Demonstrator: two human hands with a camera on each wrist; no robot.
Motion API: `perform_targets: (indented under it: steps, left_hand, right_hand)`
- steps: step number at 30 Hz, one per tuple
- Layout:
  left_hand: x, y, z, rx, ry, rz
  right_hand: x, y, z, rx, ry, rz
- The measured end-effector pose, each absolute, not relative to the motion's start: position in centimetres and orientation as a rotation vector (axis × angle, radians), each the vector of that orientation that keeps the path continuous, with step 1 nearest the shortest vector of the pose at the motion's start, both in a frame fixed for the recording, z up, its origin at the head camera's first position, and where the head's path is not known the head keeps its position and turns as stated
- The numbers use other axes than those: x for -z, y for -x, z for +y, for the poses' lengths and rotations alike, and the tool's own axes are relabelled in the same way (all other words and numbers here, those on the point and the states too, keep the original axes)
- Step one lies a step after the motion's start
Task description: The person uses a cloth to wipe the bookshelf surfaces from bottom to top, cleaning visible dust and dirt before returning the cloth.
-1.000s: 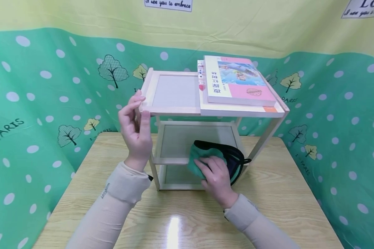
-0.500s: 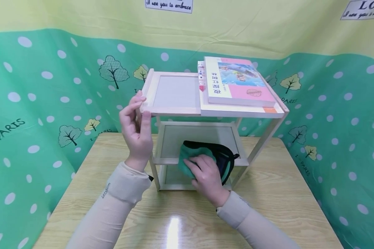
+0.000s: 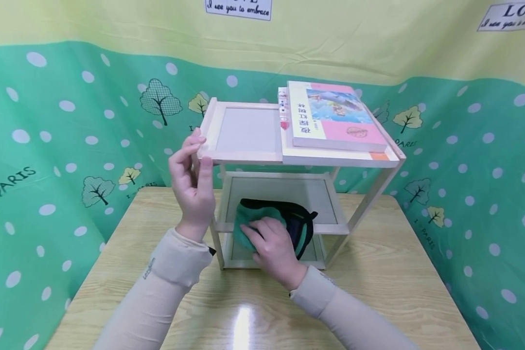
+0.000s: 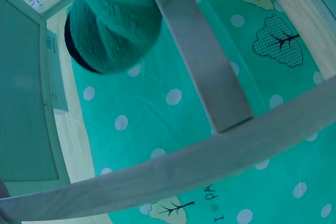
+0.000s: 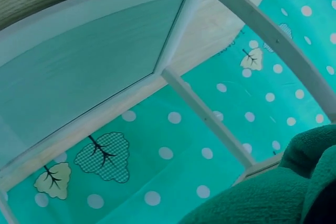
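- Counter [image 3: 398,272]: pale wood-grain surface; carries the rack [image 3: 332,228]. A bright light reflection [image 3: 242,321] lies on its near part.
- Left sleeve [image 3: 170,272] and right sleeve [image 3: 328,296]: both light beige, both extend over the near part of the counter.
- Right hand [image 3: 273,245]: fingers bent, gripping the green cloth [image 3: 258,211] at the front of the rack.
- Green cloth: located at the front rail of the middle tier, overlapping the rail and part of the middle panel [image 3: 271,187]. It has black edging, a dark blue section and a small black loop toward the right. The left wrist view shows its plush surface beside a post; the right wrist view shows only a portion, at the lower right corner.
- Left hand [image 3: 194,184]: holds the front left corner of the top tier, fingertips on the side rail, thumb at the front edge.
- Rack: upright, three tiers, pale frame. The bottom panel [image 3: 240,253] is partly hidden by the cloth and right hand.
- Pink book [image 3: 341,116]: flat, cover upward, stacked on the lower book [image 3: 328,154]. The stack occupies the right part of the top tier.
- Fabric backdrop [image 3: 113,160]: hangs behind the rack; green with white dots and printed trees below, yellow with lettered labels above.
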State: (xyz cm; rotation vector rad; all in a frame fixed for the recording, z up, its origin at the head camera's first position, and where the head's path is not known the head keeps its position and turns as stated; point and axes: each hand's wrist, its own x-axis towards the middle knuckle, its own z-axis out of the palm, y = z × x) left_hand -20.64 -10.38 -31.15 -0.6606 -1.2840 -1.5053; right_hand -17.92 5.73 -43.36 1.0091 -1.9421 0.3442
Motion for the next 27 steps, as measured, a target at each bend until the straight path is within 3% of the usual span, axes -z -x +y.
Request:
perform_targets:
  steps: [27]
  left_hand:
    - [31.2,20.6,-10.4,1.522,0.640,-1.295]
  right_hand:
    - [42.7,18.0,1.1,-0.287,-0.988,-1.931]
